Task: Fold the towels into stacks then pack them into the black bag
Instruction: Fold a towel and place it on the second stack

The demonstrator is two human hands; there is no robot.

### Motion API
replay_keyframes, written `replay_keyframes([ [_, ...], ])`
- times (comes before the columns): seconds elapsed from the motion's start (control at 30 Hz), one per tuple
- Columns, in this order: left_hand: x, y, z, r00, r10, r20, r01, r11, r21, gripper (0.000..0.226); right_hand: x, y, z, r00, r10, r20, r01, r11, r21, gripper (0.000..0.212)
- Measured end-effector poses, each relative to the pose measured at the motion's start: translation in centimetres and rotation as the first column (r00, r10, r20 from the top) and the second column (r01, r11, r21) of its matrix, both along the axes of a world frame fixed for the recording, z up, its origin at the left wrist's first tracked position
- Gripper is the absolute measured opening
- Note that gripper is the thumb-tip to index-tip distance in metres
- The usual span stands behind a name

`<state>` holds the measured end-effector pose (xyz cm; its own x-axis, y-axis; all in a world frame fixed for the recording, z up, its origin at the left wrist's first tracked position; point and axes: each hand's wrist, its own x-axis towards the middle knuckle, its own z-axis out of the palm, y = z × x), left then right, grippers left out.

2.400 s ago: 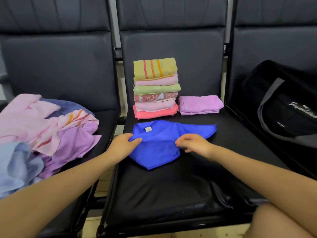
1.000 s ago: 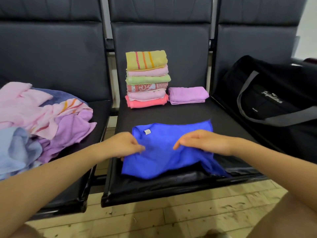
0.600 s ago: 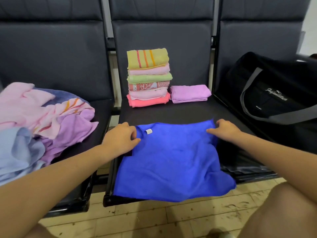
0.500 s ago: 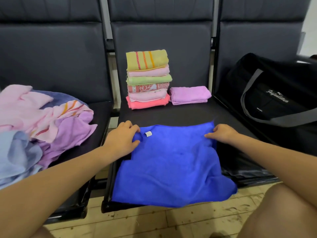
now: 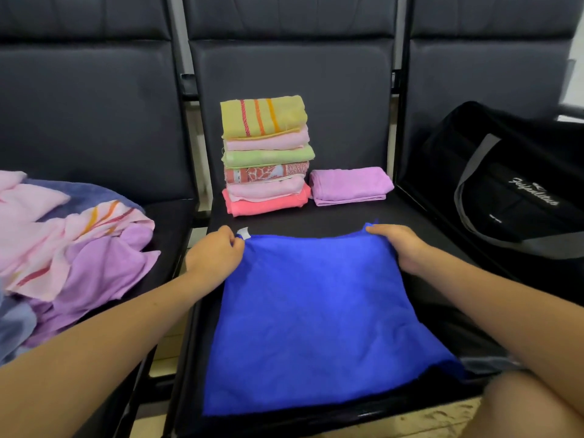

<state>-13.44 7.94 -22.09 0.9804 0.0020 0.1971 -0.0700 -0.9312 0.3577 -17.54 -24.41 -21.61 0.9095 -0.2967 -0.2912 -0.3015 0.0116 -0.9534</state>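
Observation:
A blue towel [image 5: 316, 317] lies spread flat on the middle seat, its near edge hanging over the seat's front. My left hand [image 5: 215, 252] pinches its far left corner by the white tag. My right hand [image 5: 399, 245] grips its far right corner. Behind it stands a stack of several folded towels [image 5: 267, 156], yellow striped on top, coral at the bottom. A folded purple towel [image 5: 349, 184] lies to the right of the stack. The black bag [image 5: 518, 191] with grey straps sits on the right seat.
A heap of unfolded towels [image 5: 63, 248], pink, purple and light blue, covers the left seat. The black seat backs [image 5: 290, 74] rise right behind the stack. My knee [image 5: 531, 406] shows at the lower right, above a wooden floor.
The blue towel went from bunched to spread flat. My hands moved apart to its two far corners and slid them a little farther back on the seat.

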Motion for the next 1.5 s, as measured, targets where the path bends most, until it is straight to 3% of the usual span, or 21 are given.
replay_keyframes([
  [0.07,0.4,0.1,-0.1,0.999,-0.022,0.032,0.022,0.999,0.024,0.018,0.1,-0.9,0.0,0.994,0.104,-0.024,-0.099,0.984,0.146,0.033],
  [0.13,0.7,0.2,-0.7,0.991,-0.114,0.066,0.105,0.986,0.129,0.028,0.1,-1.2,-0.4,0.969,0.247,0.007,-0.244,0.953,0.179,0.022],
  [0.23,1.3,0.1,-1.7,0.981,-0.184,0.069,0.160,0.951,0.264,0.051,-0.3,-1.1,-1.1,0.941,0.339,0.006,-0.338,0.936,0.095,0.023],
  [0.33,1.9,-0.2,-1.8,0.986,-0.154,0.067,0.134,0.962,0.239,0.055,-0.3,-1.3,-1.6,0.928,0.371,-0.043,-0.372,0.928,0.001,0.036],
  [0.43,2.1,-0.4,-1.7,0.981,-0.177,0.076,0.143,0.933,0.329,0.055,-0.1,-1.6,-1.5,0.961,0.272,-0.042,-0.273,0.923,-0.273,0.034],
  [0.53,2.2,-0.8,-1.3,0.983,-0.179,0.043,0.138,0.870,0.474,0.061,-0.1,-2.2,-1.6,0.978,0.144,0.150,-0.038,0.834,-0.551,0.045],
  [0.7,1.8,-0.8,-0.8,0.994,-0.110,0.000,0.090,0.809,0.581,0.081,-0.4,-1.8,-1.3,0.903,0.126,0.410,0.228,0.668,-0.708,0.054],
  [0.77,1.5,-0.7,-0.8,0.996,-0.071,-0.045,0.084,0.818,0.569,0.085,-0.3,-1.5,-1.4,0.921,0.141,0.364,0.199,0.632,-0.749,0.056],
  [0.83,1.2,-0.3,-1.0,0.995,-0.028,-0.098,0.073,0.871,0.486,0.088,-0.1,-1.7,-2.0,0.975,0.164,0.151,0.041,0.536,-0.843,0.058],
  [0.9,0.7,0.1,-1.0,0.994,-0.011,-0.110,0.051,0.927,0.371,0.087,-0.1,-1.9,-2.3,0.981,0.178,-0.076,-0.140,0.378,-0.915,0.056],
  [0.97,-0.2,0.4,-1.0,0.998,-0.042,-0.051,0.057,0.938,0.342,0.079,-0.3,-1.9,-2.1,0.975,0.177,-0.135,-0.180,0.268,-0.947,0.055],
  [1.03,-1.4,0.2,-0.9,0.990,-0.134,0.053,0.110,0.939,0.326,0.069,-0.8,-1.7,-1.6,0.984,0.141,-0.110,-0.148,0.299,-0.943,0.055],
  [1.17,-5.9,-1.8,0.4,0.898,-0.419,0.135,0.400,0.905,0.146,0.058,-2.8,-0.7,-0.4,0.995,0.102,-0.009,-0.049,0.397,-0.917,0.050],
  [1.27,-10.8,-3.7,1.3,0.747,-0.664,0.008,0.665,0.747,-0.007,0.048,-4.5,0.7,0.1,0.975,0.220,0.035,-0.081,0.496,-0.865,0.043],
  [1.33,-13.7,-4.5,1.1,0.623,-0.777,-0.086,0.782,0.619,0.074,0.052,-6.0,1.9,0.4,0.938,0.347,0.020,-0.193,0.566,-0.801,0.025],
  [1.4,-15.3,-4.5,0.0,0.556,-0.826,-0.093,0.819,0.526,0.229,0.056,-7.8,3.2,0.8,0.862,0.504,-0.059,-0.359,0.521,-0.774,0.007],
  [1.5,-15.8,-4.0,-1.0,0.512,-0.859,0.028,0.826,0.500,0.261,0.040,-10.7,4.8,1.9,0.649,0.714,-0.263,-0.635,0.318,-0.704,0.009],
])
